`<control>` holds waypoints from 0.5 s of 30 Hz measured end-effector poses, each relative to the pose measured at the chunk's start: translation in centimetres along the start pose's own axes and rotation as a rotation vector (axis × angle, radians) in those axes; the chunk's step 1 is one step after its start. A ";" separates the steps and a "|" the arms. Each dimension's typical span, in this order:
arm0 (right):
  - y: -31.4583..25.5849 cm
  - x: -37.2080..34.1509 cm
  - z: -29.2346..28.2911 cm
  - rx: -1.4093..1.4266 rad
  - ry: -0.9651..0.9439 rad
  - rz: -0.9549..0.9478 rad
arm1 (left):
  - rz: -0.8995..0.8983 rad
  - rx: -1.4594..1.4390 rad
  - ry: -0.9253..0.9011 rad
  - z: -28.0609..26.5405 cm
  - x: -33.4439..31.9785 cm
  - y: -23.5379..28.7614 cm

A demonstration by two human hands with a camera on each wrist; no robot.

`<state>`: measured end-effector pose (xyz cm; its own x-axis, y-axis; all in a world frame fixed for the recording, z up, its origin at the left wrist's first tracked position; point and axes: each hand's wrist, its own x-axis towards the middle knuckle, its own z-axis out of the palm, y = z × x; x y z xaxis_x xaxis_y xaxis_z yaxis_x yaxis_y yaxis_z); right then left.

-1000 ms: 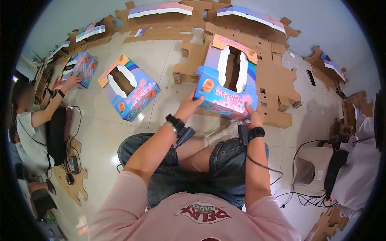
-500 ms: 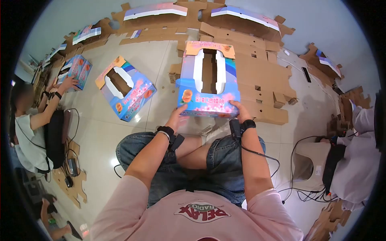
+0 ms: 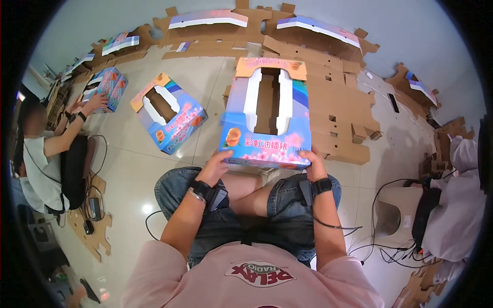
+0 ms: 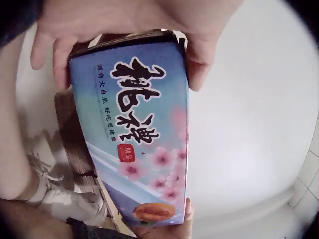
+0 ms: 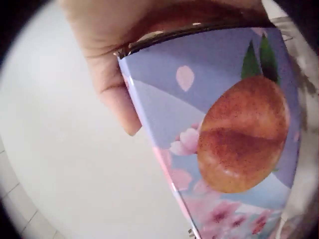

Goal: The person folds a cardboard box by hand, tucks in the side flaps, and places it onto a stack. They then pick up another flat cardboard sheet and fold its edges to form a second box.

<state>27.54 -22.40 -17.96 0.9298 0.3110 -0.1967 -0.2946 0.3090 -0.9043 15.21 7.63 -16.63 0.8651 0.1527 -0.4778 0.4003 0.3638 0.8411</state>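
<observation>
Both hands hold a blue and pink printed carton (image 3: 267,142) with a long open slot in its top, above the floor in front of the crossed legs. The left hand (image 3: 214,167) grips its near left corner, thumb on the printed face. At the near right corner the right hand (image 3: 312,163) grips it the same way. In the left wrist view the left hand (image 4: 134,20) wraps over the edge of the carton's end panel (image 4: 134,124). The right wrist view has the right hand (image 5: 114,59) round the edge beside a printed peach (image 5: 244,134).
A second, similar carton (image 3: 177,127) stands on the floor to the left. Flattened brown cardboard (image 3: 339,102) is stacked at the right, with more along the wall. Another person handles a carton (image 3: 114,87) at far left. A grey stool (image 3: 393,205) and cables are at right.
Both hands have brought the carton closer to the body and to the left, and it has turned from slanted to nearly straight. The second carton stays where it stood.
</observation>
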 end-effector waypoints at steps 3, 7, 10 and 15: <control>-0.9 -3.0 0.9 0.003 0.017 -0.055 | 0.040 -0.043 -0.044 0.2 -1.4 1.4; -2.4 -7.2 1.6 -0.003 -0.053 -0.114 | 0.192 -0.110 -0.256 -0.2 -3.6 3.0; -3.6 -9.7 2.6 -0.046 -0.097 -0.116 | 0.183 -0.105 -0.327 -0.6 -5.3 2.6; -5.3 -13.2 3.6 -0.130 -0.126 -0.064 | 0.150 -0.197 -0.265 -0.5 -8.0 1.4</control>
<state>16.06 -24.87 -9.19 0.9086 0.4068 -0.0952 -0.1969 0.2160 -0.9563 8.74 7.34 -11.78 0.9684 -0.0163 -0.2490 0.2196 0.5296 0.8193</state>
